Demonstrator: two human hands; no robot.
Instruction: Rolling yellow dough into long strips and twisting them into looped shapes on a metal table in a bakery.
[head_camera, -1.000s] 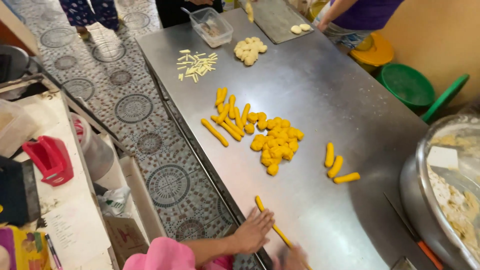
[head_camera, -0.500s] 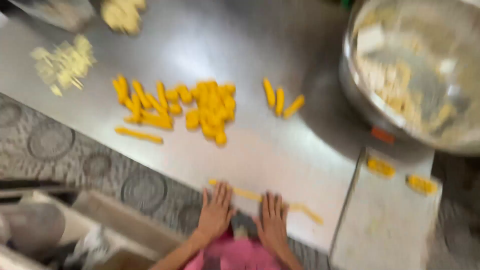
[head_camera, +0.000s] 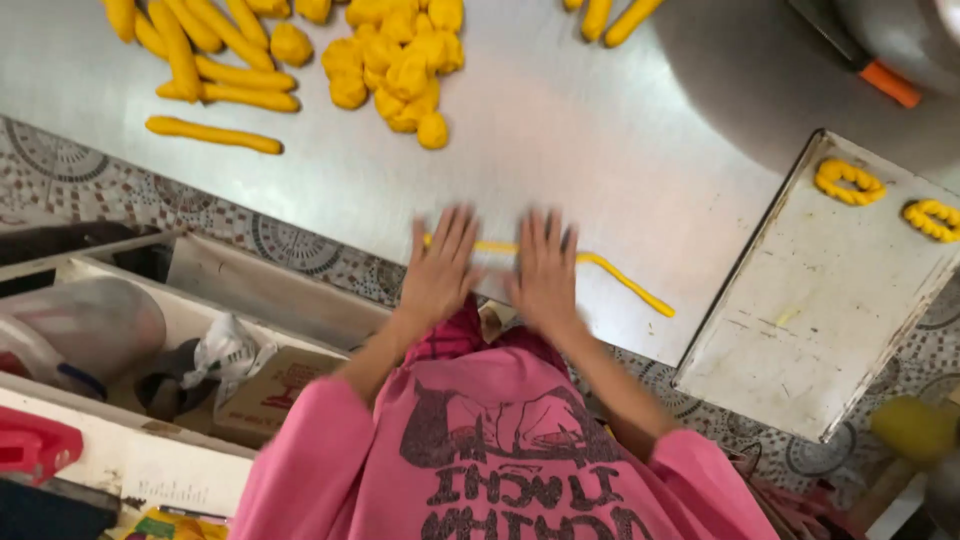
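food-prep kitchen | steel worktable | yellow dough pieces | metal baking tray | tiled floor

Brushed steel table, gleaming under soft overhead light. Beneath and beside it, tiled floor patterned with round grey and brown medallions. To the left, pale wooden shelving crammed with a cardboard box and crumpled plastic bags.
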